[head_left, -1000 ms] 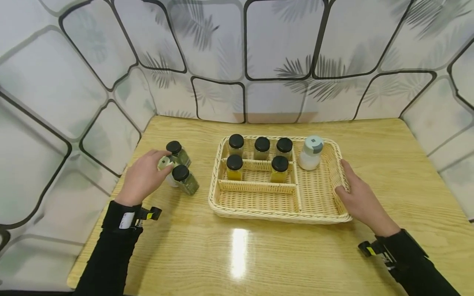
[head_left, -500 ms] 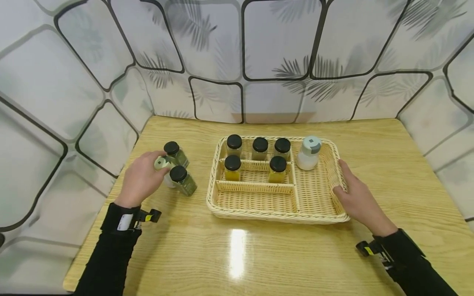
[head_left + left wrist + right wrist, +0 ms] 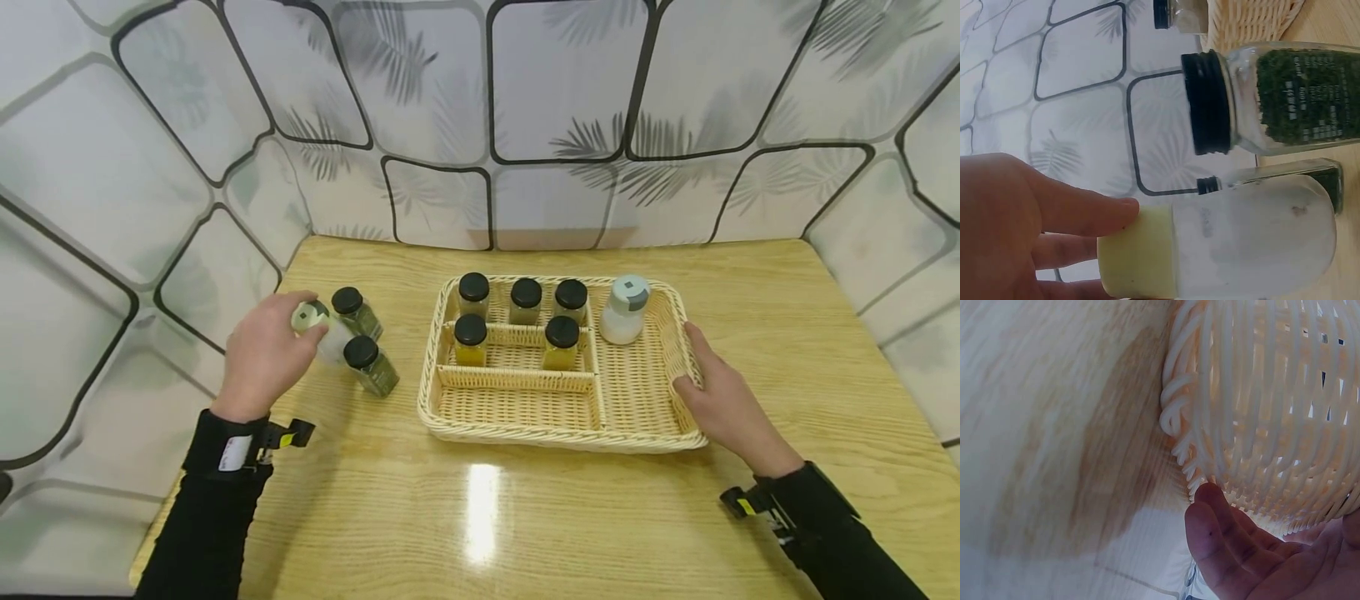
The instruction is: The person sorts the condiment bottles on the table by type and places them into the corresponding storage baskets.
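My left hand (image 3: 264, 354) pinches the pale yellow lid of a seasoning jar (image 3: 1254, 240) with whitish contents. Thumb and fingers lie on either side of that lid in the left wrist view. Right beside it stand two black-lidded jars of green dried herbs, the nearer herb jar (image 3: 372, 367) and the farther herb jar (image 3: 357, 313). My right hand (image 3: 731, 408) grips the right wall of a cream wicker basket (image 3: 555, 438), thumb over the inside and fingers along the outside. From the right wrist, the fingertips (image 3: 1209, 494) show against the basket's woven outer side.
Black-lidded spice jars, among them a yellow spice jar (image 3: 471, 342), stand in the basket's left compartments. A white jar with a blue-grey lid (image 3: 628, 293) occupies the right compartment. The wooden table (image 3: 360, 500) meets patterned wall covering (image 3: 555, 200) at the back and sides.
My left hand has shifted left with the yellow-lidded jar, drawing it away from the two herb jars. The right hand keeps its hold on the basket.
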The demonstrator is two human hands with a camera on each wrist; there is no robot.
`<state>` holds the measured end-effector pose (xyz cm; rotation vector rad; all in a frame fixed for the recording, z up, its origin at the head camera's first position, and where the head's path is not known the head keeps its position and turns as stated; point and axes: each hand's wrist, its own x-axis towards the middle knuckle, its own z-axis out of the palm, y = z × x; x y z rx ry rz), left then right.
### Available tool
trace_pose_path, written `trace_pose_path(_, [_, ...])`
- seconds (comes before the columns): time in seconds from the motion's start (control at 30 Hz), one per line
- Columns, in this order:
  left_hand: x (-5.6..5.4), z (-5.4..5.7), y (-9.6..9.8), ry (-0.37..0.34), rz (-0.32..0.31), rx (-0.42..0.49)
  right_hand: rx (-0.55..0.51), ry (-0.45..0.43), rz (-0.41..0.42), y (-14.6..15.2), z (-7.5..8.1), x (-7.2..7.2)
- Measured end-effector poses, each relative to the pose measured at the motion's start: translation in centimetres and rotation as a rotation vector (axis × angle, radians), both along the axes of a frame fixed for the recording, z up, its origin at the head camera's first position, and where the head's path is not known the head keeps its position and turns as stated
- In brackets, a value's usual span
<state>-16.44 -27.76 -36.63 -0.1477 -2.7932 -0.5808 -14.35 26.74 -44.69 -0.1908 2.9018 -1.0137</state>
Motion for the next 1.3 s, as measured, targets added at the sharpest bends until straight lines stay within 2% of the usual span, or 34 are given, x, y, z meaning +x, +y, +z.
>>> trace_pose_path(0.1, [0.2,0.7,0.4,0.034,0.016,-0.016,-0.009,-0.002,0.001,0.0,0.0,0.0])
trace_pose_path(0.23, [0.3,1.2,0.9,0.119,0.027,-0.012,-0.013,-0.005,0.001,0.0,0.0,0.0])
trace_pose_path(0.5, [0.1,3.1,3.1,0.26,-0.016,-0.003,-0.001,-0.002,-0.008,0.2,0.0,0.0])
trace_pose_path(0.77, [-0.3,5.0,5.2,0.321,-0.044,-0.031,-0.001,-0.001,-0.009,0.1,0.0,0.1])
trace_pose_path(1.03, [-0.7,6.7,8.0,0.383,-0.148,-0.046,0.003,-0.006,-0.014,0.0,0.0,-0.1])
trace_pose_path(1.3, [-0.8,8.4,12.4,0.373,-0.282,-0.033,0.0,-0.002,-0.014,0.1,-0.1,-0.1])
